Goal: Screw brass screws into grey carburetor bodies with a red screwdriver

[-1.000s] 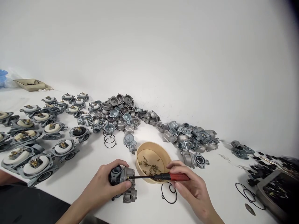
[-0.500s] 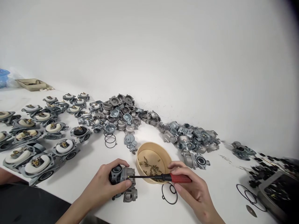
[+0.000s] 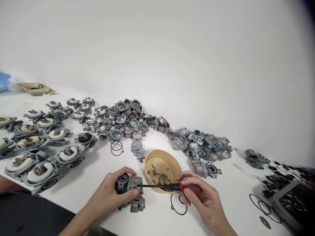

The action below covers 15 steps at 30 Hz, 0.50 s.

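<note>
My left hand [image 3: 109,195] is wrapped round a small grey metal carburetor body [image 3: 130,191] that rests on the white table near the front edge. My right hand [image 3: 203,200] grips the red handle of a screwdriver [image 3: 172,187]. Its black shaft lies level and its tip meets the right side of the carburetor body. Just behind the shaft stands a round tan bowl [image 3: 147,164] holding several small brass screws. A black rubber ring [image 3: 178,206] lies on the table under my right hand.
Rows of carburetor halves with white floats [image 3: 40,170] fill the left. Piles of grey metal covers [image 3: 126,118] and bodies [image 3: 204,147] lie behind the bowl. More black rings [image 3: 116,148] and a grey tray of dark parts [image 3: 294,201] sit at the right.
My right hand's fingers have shifted slightly along the red handle, and the view has drifted a little. The carburetor body and my left hand stay put.
</note>
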Available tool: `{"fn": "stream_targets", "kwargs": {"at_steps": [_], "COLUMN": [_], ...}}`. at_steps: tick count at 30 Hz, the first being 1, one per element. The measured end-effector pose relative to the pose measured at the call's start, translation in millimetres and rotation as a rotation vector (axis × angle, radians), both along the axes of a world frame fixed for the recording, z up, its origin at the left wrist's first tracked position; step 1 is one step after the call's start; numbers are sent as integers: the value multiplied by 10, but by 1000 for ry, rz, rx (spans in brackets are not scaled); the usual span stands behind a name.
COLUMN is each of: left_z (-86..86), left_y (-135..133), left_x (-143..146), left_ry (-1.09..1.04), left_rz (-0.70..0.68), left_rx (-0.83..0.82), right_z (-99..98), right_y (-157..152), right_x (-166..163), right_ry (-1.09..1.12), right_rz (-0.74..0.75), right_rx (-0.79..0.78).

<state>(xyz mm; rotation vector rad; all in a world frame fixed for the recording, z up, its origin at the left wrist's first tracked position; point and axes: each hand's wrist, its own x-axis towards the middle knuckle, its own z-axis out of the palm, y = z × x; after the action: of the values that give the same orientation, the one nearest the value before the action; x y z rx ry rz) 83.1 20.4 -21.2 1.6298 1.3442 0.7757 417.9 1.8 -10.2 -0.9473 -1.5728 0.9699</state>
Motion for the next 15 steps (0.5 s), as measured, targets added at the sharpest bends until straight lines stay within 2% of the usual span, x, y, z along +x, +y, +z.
{"fn": "stream_targets", "kwargs": {"at_steps": [3, 6, 10, 15], "left_z": [9, 12, 6, 24], "left_y": [-1, 2, 3, -14], "left_x": [0, 0, 3, 13], "left_ry": [5, 6, -6, -3], "left_rz": [-2, -10, -12, 6], "left_rx": [-3, -9, -18, -117], "right_z": [7, -2, 32, 86], "right_y": [-1, -15, -70, -115], "right_x": [-2, -14, -81, -148], "right_ry": [-11, 36, 65, 94], "right_rz": [-36, -5, -109, -144], "right_rx": [18, -57, -68, -166]}}
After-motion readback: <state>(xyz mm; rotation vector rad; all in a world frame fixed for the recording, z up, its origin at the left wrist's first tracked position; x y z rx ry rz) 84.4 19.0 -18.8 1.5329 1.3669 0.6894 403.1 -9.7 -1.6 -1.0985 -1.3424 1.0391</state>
